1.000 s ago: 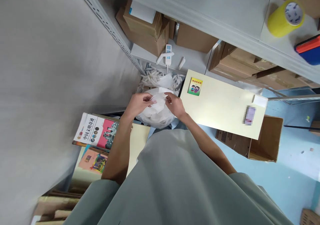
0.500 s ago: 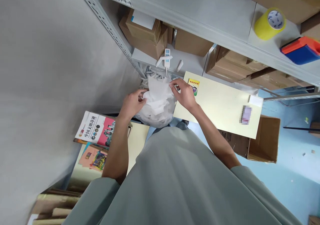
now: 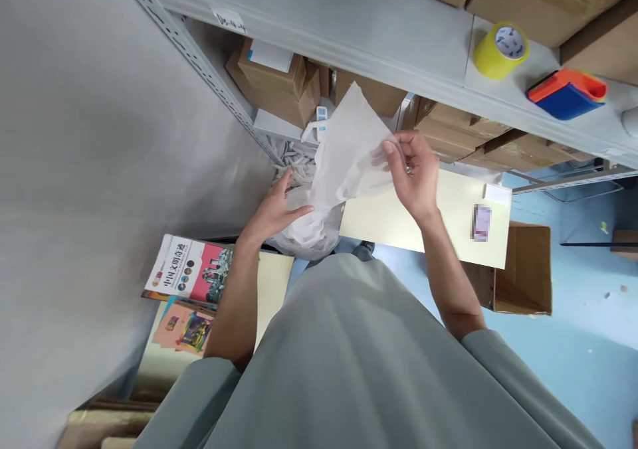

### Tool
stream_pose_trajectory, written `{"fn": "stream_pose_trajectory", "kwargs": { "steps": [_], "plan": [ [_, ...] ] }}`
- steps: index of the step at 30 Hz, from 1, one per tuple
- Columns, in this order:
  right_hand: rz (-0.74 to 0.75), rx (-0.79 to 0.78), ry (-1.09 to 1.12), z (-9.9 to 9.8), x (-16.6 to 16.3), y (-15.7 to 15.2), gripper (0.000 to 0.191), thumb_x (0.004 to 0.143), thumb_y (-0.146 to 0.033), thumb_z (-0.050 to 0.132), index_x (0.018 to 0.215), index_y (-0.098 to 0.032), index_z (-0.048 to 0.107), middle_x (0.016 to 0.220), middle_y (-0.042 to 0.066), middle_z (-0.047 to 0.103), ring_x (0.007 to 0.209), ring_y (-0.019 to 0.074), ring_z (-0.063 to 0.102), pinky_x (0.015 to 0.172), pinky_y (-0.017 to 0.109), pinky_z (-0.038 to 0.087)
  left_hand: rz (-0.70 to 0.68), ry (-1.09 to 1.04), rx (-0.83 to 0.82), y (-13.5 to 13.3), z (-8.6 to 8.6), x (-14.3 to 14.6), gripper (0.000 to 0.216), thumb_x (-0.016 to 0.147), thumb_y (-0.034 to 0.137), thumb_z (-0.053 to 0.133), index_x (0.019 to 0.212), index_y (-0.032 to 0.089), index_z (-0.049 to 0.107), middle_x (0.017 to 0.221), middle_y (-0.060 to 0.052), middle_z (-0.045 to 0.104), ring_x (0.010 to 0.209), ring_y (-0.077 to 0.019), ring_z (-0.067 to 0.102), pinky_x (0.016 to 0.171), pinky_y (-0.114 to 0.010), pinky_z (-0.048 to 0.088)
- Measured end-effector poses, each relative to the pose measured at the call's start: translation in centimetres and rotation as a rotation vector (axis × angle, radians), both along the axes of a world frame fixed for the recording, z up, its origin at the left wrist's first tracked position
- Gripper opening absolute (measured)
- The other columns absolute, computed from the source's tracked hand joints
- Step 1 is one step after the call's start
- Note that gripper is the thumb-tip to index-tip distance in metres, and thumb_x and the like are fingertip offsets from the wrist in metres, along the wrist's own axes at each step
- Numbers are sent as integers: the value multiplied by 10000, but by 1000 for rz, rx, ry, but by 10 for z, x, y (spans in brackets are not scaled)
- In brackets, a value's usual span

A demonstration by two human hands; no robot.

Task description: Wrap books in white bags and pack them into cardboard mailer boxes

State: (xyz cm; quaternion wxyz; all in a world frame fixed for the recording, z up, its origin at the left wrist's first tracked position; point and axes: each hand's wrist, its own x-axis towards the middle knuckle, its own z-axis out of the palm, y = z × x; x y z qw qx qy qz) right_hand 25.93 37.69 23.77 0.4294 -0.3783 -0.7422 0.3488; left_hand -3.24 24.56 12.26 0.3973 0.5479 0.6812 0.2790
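Observation:
My right hand [image 3: 415,170] pinches the edge of a thin white paper sheet [image 3: 351,147], which is slightly see-through and raised above a bag. Fingers and thumb of my left hand [image 3: 275,211] are spread apart at the left side of the bag, with nothing gripped. The clear plastic bag [image 3: 326,242] is full of crumpled white sheets and stands in front of my body. Behind it lies a heap of white strips [image 3: 294,163], partly covered by the raised sheet. The small yellow booklet on the cream board is hidden now.
A cream board [image 3: 461,220] lies to the right, with an open cardboard box [image 3: 523,269] beside it. Grey shelves hold boxes, yellow tape [image 3: 500,50] and an orange-and-blue tape dispenser [image 3: 567,95]. Books [image 3: 187,269] are stacked at left, next to the wall.
My right hand has risen and moved right, pulling the white sheet up from the bag. My left hand has opened its fingers and come slightly lower. The view has shifted a little.

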Motion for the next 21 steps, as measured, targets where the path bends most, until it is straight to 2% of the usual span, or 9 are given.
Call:
{"fn": "stream_pose_trajectory", "kwargs": {
  "steps": [2,4,6,7,9,12,15,18,21],
  "plan": [
    [-33,4,18,9,17,-2,466,1096,-683,562,1177,-239,680,1033,31,789,957,211,803,867,405,709,-48,-61,51,16,2,14,1227,836,608,880,1789,318,164,1845,-126,268,1639,-376,401,1302,-506,421],
    [-93,16,24,14,36,-3,448,1097,-666,577,1168,-237,682,1028,31,782,956,210,808,867,402,710,-119,-99,82,37,4,29,1155,794,627,911,1743,321,328,1849,-94,262,1676,-372,327,1330,-494,379],
    [-188,36,12,15,61,-2,424,1097,-642,595,1147,-230,684,986,28,765,921,203,800,837,382,704,-206,-161,73,58,6,47,934,756,654,922,1553,278,612,1794,-90,389,1658,-380,354,1321,-488,386],
    [-245,46,1,14,75,-2,413,1095,-631,606,1132,-227,684,958,25,753,897,197,791,814,369,697,-249,-210,44,67,6,56,823,741,667,921,1419,248,713,1726,-104,494,1613,-391,421,1292,-488,420],
    [-366,53,-28,8,107,-2,403,1087,-619,626,1101,-221,681,902,16,727,850,185,767,768,339,677,-325,-329,-68,83,6,76,700,722,684,910,1224,208,795,1500,-122,699,1431,-396,604,1161,-473,531],
    [-536,17,-77,-6,159,-5,408,1067,-621,655,1057,-213,671,844,3,694,801,167,735,722,298,638,-392,-453,-222,99,0,104,602,720,665,889,1088,197,798,1111,-66,807,1085,-330,732,893,-391,592],
    [-681,-32,-105,-28,209,-11,427,1050,-638,664,1025,-212,657,819,-2,680,759,156,717,670,269,600,-426,-430,-187,109,-10,129,450,731,609,863,793,204,677,793,2,666,829,-227,654,736,-313,504],
    [-782,-81,-105,-55,250,-17,445,1033,-658,662,1003,-214,647,820,4,691,718,158,709,608,255,565,-471,-377,-137,119,-16,152,493,718,565,852,693,226,494,691,47,459,687,-153,488,649,-275,385],
    [-806,-167,-77,-81,283,-18,470,1025,-687,644,994,-218,621,806,8,712,566,132,629,513,248,498,-526,-351,-144,130,-14,178,519,717,527,844,693,234,417,707,57,367,665,-130,383,639,-269,323]
  ]
}}
